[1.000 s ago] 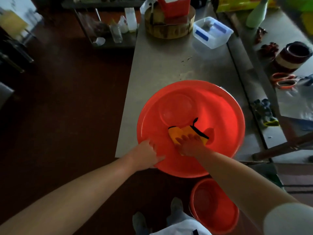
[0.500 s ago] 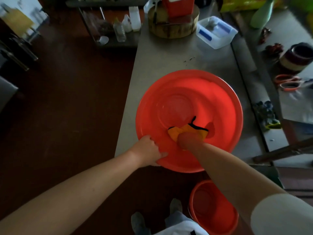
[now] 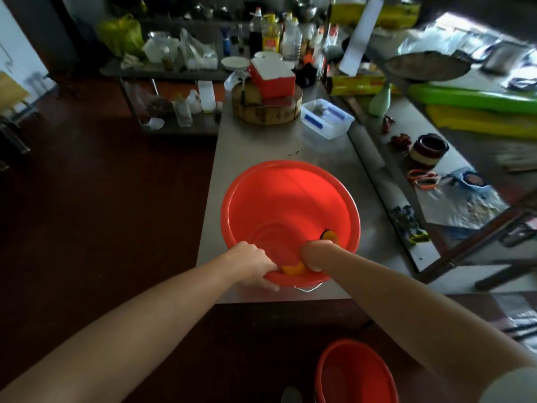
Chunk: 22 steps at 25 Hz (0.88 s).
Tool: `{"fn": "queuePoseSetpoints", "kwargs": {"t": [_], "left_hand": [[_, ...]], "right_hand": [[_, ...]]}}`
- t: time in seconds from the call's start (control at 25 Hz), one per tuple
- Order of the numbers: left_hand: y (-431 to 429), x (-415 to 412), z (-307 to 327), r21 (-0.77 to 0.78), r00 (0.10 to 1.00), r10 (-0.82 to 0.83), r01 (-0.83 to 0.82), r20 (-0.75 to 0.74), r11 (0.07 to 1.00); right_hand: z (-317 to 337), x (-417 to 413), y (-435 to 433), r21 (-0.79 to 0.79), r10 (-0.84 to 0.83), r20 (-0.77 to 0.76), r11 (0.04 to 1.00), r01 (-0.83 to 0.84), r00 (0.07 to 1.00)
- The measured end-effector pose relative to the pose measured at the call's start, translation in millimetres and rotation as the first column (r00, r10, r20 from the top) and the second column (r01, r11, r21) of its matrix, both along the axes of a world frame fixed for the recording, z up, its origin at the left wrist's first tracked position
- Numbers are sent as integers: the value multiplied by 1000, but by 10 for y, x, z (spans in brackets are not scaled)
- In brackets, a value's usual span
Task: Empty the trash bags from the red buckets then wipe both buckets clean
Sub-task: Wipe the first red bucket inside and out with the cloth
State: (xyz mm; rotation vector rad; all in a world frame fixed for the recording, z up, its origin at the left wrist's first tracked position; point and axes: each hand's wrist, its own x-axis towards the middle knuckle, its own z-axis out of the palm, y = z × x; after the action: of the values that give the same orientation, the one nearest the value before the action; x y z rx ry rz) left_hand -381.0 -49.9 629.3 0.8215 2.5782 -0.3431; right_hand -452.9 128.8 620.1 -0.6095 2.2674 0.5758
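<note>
A person's view down onto a large red bucket standing on a steel counter, close to the counter's near edge.

The main risk is that the bucket slides or tips off that edge toward the person. Its near rim sits almost over the edge, and its wire handle hangs there. A hard wiping push at the near wall, or a slipping grip, could drag it over. The cloth could also bunch and skip parts of the wall.

The left hand grips the rim at about 7 o'clock on the bucket, fingers curled over the lip and thumb underneath on the outside. The right hand reaches inside at about 5 o'clock, fingers curled down on an orange cloth and pressing it against the near inner wall. The cloth shows on both sides of that hand, and one end lies between the two hands, just beside the left fingers.

No trash bag is seen in the bucket. A second red bucket stands on the dark floor at 5 o'clock in the view, well apart from both hands.
</note>
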Motion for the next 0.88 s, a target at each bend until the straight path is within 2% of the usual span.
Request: {"fn": "queuePoseSetpoints", "kwargs": {"t": [0.04,0.08,0.2,0.36,0.48,0.6,0.68,0.72,0.8,0.88], "left_hand": [[-48,6,10,4,1000,11,-11,4,1000],[-98,9,18,9,1000,22,-22,6,1000],[-260,36,44,-6,999,44,-44,3,999],[-316,112,9,-55,999,-5,4,-32,998],[-333,151,-2,-37,999,-1,-1,-40,999],[-399,187,5,139,996,85,-81,-24,987],[-433,160,14,265,986,166,-152,-28,952],[-435,136,20,279,981,191,-175,-32,944],[-402,87,30,253,975,221,-203,-41,946],[-373,35,29,255,965,255,-233,-56,938]], "right_hand": [[56,0,-47,130,-15,0,991,14,1000],[123,-2,-84,174,-2,12,985,0,1000],[310,-40,-114,57,-24,46,998,22,999],[351,-84,-79,65,-235,102,971,229,967],[301,-13,-67,42,-181,32,983,180,983],[159,-7,-10,-161,-225,-5,962,222,974],[125,-99,-1,-384,-367,56,851,359,929],[114,-154,0,-451,-394,37,814,367,919],[127,-286,-7,-550,-370,-73,789,272,926],[90,-387,-17,-543,-259,-153,828,138,954]]}}
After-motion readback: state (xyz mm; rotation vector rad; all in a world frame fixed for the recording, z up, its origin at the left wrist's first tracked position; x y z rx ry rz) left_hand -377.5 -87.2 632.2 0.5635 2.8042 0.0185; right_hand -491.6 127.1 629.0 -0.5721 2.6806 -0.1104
